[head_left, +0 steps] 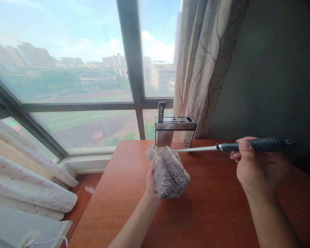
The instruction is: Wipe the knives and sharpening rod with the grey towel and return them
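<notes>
The sharpening rod [196, 149] is a slim, pale steel shaft with a black ribbed handle (a small metal ring shows at the handle's far end). It lies almost level in the air above the table, its tip pointing left and reaching the upper edge of the cloth. The cloth [167, 172] is a grey, shaggy towel, bunched and folded into a thick wad, held upright just above the tabletop.

Fuzzy grey cloth [167, 174], glossy wooden table [212, 206]
</notes>
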The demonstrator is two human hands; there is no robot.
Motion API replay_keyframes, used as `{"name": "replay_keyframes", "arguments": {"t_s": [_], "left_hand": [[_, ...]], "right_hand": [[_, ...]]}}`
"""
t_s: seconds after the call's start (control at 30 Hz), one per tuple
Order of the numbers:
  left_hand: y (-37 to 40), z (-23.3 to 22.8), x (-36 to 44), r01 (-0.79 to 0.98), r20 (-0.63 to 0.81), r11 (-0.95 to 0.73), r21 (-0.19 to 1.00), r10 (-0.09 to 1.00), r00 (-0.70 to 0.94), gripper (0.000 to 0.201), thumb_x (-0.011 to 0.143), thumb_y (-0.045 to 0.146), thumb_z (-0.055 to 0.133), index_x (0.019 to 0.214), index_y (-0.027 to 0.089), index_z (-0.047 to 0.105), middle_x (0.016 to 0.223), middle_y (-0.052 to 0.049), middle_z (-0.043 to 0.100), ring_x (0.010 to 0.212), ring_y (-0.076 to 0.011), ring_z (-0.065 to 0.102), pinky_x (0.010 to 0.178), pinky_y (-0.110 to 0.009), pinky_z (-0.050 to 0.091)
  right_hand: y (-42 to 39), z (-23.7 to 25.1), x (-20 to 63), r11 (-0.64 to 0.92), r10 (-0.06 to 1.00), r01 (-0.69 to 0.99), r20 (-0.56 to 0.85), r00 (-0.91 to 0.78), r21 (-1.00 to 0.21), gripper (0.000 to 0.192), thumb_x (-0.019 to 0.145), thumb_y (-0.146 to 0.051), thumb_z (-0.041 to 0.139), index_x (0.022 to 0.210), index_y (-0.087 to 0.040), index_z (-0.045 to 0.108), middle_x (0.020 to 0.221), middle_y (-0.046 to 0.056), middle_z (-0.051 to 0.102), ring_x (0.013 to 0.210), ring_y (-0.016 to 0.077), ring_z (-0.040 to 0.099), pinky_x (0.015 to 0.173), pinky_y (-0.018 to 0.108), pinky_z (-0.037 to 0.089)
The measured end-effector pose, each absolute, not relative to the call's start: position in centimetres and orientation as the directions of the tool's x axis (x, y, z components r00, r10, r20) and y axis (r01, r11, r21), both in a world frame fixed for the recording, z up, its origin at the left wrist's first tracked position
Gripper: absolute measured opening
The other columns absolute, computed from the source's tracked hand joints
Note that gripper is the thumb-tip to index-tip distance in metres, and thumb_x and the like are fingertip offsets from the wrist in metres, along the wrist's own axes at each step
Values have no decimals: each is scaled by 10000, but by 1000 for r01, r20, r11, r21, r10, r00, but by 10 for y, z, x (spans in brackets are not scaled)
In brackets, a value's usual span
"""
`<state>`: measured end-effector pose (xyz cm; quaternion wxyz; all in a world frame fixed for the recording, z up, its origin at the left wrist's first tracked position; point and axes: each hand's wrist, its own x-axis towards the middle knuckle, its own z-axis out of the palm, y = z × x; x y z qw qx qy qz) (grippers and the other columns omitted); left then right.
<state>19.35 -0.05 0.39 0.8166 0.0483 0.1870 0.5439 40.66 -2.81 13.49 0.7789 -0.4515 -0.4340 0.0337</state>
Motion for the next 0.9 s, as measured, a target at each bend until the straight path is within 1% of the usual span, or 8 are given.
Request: {"name": "replay_keyframes", "arguments": {"t_s": [0.07,0.13,0.27,0.33,0.47,0.6,0.8,0.9], "left_hand": [[-1,4,195,-881,-259,380,282,914,312,413,886,442,525,1151,150,647,1043,-97,737,1105,-272,635,1029,-429,440],[-2,5,196,-885,-283,365,290,916,285,403,888,440,526,1116,137,661,1033,-104,737,1095,-278,637,1017,-422,449],[-2,12,192,-899,-329,292,326,927,181,430,908,459,485,1158,147,643,1054,-96,730,1010,-268,667,957,-418,489],[0,15,188,-910,-351,238,340,930,112,440,907,455,492,1208,161,618,1051,-86,731,960,-249,680,936,-405,501],[7,15,179,-916,-355,188,354,933,54,445,888,422,541,1248,167,600,1028,-85,738,942,-247,687,934,-396,499],[10,12,176,-924,-357,152,351,934,18,410,888,371,563,1239,164,608,986,-76,750,889,-219,701,902,-341,515],[11,14,175,-923,-374,70,379,924,-84,332,883,301,579,1190,183,634,942,-50,755,848,-205,707,864,-333,539],[11,14,175,-907,-385,67,416,917,-109,319,868,289,597,1162,174,644,933,-51,752,846,-206,705,852,-340,549]], "right_hand": [[-42,106,402,579,477,254,575,665,-775,211,744,-389,723,772,-189,662,565,-25,585,415,118,513,405,255,405],[-58,78,395,514,599,172,495,630,-841,223,759,-401,704,810,-187,664,567,-17,604,435,129,552,424,250,438],[-84,33,377,212,882,177,266,389,-961,202,772,-396,693,835,-208,654,612,14,666,539,182,646,502,266,515],[-91,21,372,112,949,104,138,285,-988,229,766,-419,695,855,-212,656,687,34,695,621,209,679,566,288,550],[-88,13,374,9,994,-74,1,110,-997,318,743,-446,711,959,-217,667,806,50,715,702,207,677,625,293,555],[-78,9,384,-10,993,-108,4,-121,-994,397,770,-472,680,1058,-198,672,828,75,716,677,195,642,603,299,523],[-78,-7,385,-34,982,122,-56,-178,-992,420,812,-427,655,1175,-215,667,779,39,702,604,182,601,568,299,488],[-78,-13,380,31,992,224,2,-127,-974,373,840,-424,604,1144,-223,684,824,50,711,657,213,630,624,329,509]]}}
